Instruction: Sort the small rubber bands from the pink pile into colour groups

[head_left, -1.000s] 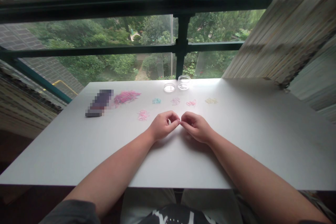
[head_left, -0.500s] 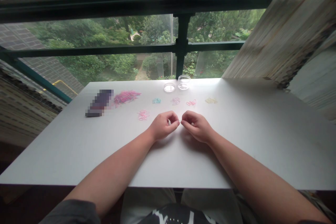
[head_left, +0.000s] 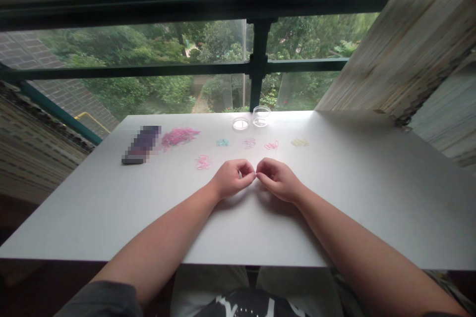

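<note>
Over the middle of the table, my left hand (head_left: 234, 178) and my right hand (head_left: 279, 178) meet fingertip to fingertip, each closed in a pinch. Whatever is between the fingertips is too small to make out. Just beyond the hands lie small sorted groups of thin loops that look like little elastic bands: a pink group (head_left: 203, 162) left of my left hand, a turquoise group (head_left: 222, 142), a lilac group (head_left: 249, 143), a coral-red group (head_left: 271, 145) and a pale yellow group (head_left: 299, 142). A larger mixed pink heap (head_left: 180, 137) sits farther left.
At the far edge of the white table (head_left: 148, 223) stand a clear round container (head_left: 261, 118) and a shallow clear lid or dish (head_left: 240, 124). A dark, blurred-out oblong object (head_left: 142, 144) lies at left. Behind are the green window frame (head_left: 258, 49) and a curtain (head_left: 375, 49).
The fingertips have drawn together; a thin pale strand visible between them before no longer shows. The things on the table have stayed in place.
</note>
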A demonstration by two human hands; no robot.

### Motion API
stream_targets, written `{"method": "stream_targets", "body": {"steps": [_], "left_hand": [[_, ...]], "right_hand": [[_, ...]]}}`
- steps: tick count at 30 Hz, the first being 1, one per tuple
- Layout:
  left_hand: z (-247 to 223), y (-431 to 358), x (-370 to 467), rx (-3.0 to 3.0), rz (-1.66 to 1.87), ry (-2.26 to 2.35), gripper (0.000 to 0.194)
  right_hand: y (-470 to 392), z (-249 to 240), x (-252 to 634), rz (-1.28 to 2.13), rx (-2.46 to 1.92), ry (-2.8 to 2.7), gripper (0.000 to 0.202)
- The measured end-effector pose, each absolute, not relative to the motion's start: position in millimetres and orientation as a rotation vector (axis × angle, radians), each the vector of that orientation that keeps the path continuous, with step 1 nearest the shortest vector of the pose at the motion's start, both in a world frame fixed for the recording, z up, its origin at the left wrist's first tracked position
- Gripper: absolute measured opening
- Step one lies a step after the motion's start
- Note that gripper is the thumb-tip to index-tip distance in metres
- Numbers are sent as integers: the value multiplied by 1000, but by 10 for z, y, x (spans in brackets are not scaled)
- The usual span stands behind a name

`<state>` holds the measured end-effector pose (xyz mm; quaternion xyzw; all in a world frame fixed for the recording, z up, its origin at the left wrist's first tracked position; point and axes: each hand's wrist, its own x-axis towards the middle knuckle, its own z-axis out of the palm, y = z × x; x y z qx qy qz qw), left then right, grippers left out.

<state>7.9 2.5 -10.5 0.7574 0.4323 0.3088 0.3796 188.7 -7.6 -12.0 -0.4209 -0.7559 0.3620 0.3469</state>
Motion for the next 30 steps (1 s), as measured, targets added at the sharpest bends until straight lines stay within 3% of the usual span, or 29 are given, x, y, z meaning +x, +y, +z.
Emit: {"method": "stream_targets", "body": {"steps": [23,30], "left_hand": [[-54,90,15,2076,846,1100,16],[-18,528,-532,2109,1099,1541,21]], "right_hand": [[-60,-147,1898,950,-1109,-1971,2],[-66,-152,1891,905,-1144,-2029,4]]}}
